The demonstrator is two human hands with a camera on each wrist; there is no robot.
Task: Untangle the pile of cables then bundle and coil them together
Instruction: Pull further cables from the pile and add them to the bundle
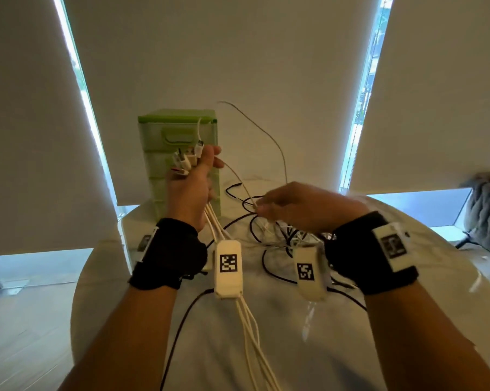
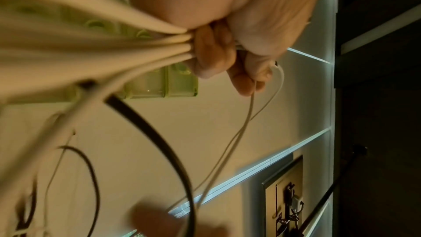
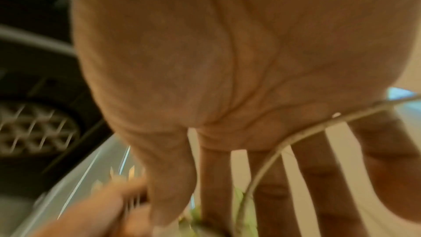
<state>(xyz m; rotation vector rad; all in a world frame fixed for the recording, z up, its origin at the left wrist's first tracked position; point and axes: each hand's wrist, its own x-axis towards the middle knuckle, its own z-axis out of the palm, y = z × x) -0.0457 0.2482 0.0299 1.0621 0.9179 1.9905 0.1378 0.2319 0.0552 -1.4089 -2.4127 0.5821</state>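
**Gathering white cables above the tangle**

Raised above the surface, a bundle of white cables is clamped in the left hand, whose grip is curled tight around it. Several plug ends are seen fanning out above the fist, while the long strands hang down toward the person. In the left wrist view the fingers are shown wrapped round the bundle.

A thin white cable is held by the right hand at its fingertips. From there one stretch runs to the left hand, and another arcs up high. In the right wrist view the fingers are spread and fairly straight, with the cable crossing them; whether the grip is pinched shut cannot be told for certain.

A tangle of black and white cables is left lying on the surface beneath the right hand. A green drawer unit stands behind the left hand.
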